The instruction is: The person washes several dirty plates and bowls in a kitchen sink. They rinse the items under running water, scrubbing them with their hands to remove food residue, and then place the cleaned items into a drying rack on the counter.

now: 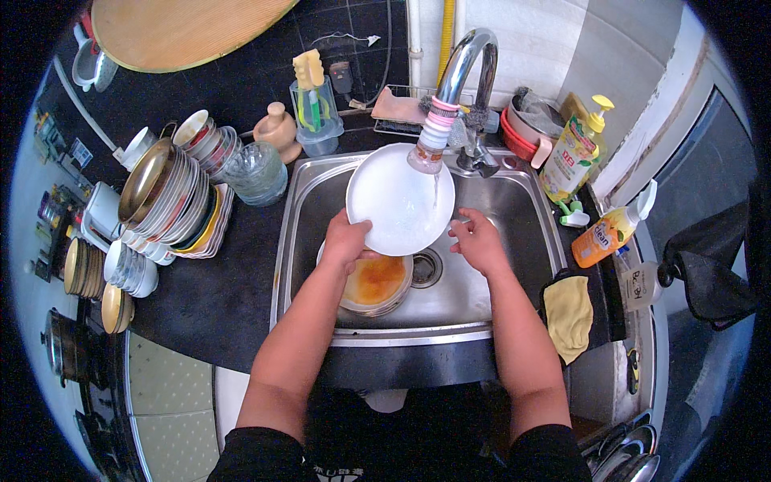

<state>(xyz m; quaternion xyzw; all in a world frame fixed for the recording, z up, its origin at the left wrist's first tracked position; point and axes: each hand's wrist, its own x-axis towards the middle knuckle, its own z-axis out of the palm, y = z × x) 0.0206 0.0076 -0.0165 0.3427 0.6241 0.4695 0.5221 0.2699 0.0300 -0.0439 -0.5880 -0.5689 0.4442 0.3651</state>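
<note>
A white plate (394, 199) is tilted under the chrome faucet (461, 66), whose nozzle overlaps its upper right part in this view; a thin stream of water runs onto it. My left hand (348, 238) grips the plate's lower left edge, thumb on the upper face. Just off the plate's lower right rim is my right hand (479, 241), fingers apart and curled, holding nothing. Below the left hand, a stack of plates (376, 286) with orange-brown residue on top rests in the steel sink (464, 307), beside the drain (426, 268).
Stacked plates and bowls (174, 199), glass bowls (256, 175) and a wooden mortar (277, 129) stand left of the sink. To its right are a pump bottle (572, 156), an orange spray bottle (605, 238) and a yellow cloth (567, 316). A wire rack (400, 123) sits behind.
</note>
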